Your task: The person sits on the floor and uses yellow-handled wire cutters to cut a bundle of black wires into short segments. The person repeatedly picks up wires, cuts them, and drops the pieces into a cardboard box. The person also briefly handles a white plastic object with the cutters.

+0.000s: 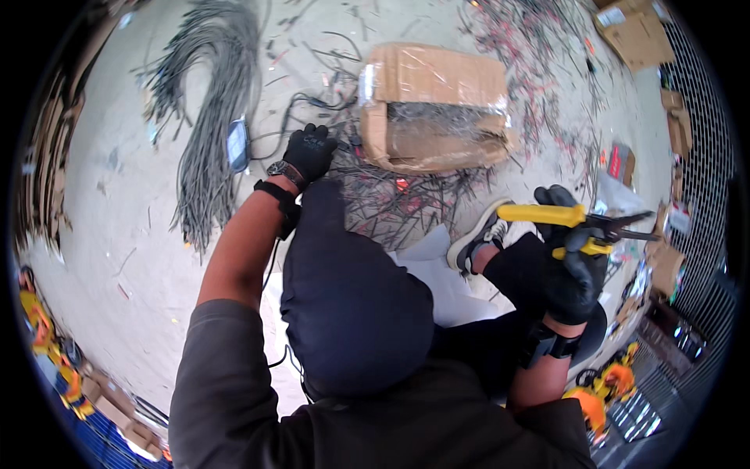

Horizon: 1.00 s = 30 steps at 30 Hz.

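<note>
My left hand (310, 151), in a black glove with a watch at the wrist, is low over the floor beside dark cables (293, 114); its fingertips are curled, and whether they grip a cable cannot be told. My right hand (571, 258), also black-gloved, holds yellow-handled cutting pliers (586, 225), their jaws parted and pointing right. Cut cable pieces (410, 196) lie between the hands, below a torn cardboard box (439, 76) wrapped in clear film. A phone-like device (238, 145) lies left of my left hand, against a long bundle of grey cables (214, 129).
Red and black wire scraps (536, 76) spread at the upper right. Flattened cardboard (53, 158) stands along the left edge. Cardboard boxes (638, 35) and a metal mesh (694, 117) line the right. My shoe (480, 237) is near the scraps, beside white sheeting (436, 275).
</note>
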Tool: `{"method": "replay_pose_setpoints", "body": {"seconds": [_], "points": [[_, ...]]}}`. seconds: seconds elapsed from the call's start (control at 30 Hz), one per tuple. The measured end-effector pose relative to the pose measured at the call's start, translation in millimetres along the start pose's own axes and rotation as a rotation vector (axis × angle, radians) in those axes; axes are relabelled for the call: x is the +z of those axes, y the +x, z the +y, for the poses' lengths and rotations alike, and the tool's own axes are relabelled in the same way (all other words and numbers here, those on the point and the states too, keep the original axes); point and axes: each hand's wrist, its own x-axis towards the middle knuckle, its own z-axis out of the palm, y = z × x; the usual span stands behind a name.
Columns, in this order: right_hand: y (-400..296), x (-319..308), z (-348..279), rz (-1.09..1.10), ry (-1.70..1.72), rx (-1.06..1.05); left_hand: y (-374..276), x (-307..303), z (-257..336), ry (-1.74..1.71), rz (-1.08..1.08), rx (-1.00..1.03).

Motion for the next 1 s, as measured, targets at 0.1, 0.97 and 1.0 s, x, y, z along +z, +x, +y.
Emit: {"method": "replay_pose_setpoints", "body": {"seconds": [0.1, 0.97, 1.0], "points": [[-12, -7, -7, 0.137, 0.469, 0.009, 20, 24, 7, 0.081, -0.164, 0.067], [-10, -18, 23, 0.040, 1.053, -0.209, 15, 53, 16, 0.125, -0.089, 0.074], [-9, -16, 23, 0.045, 1.043, -0.201, 15, 45, 15, 0.039, 0.005, 0.099]]}}
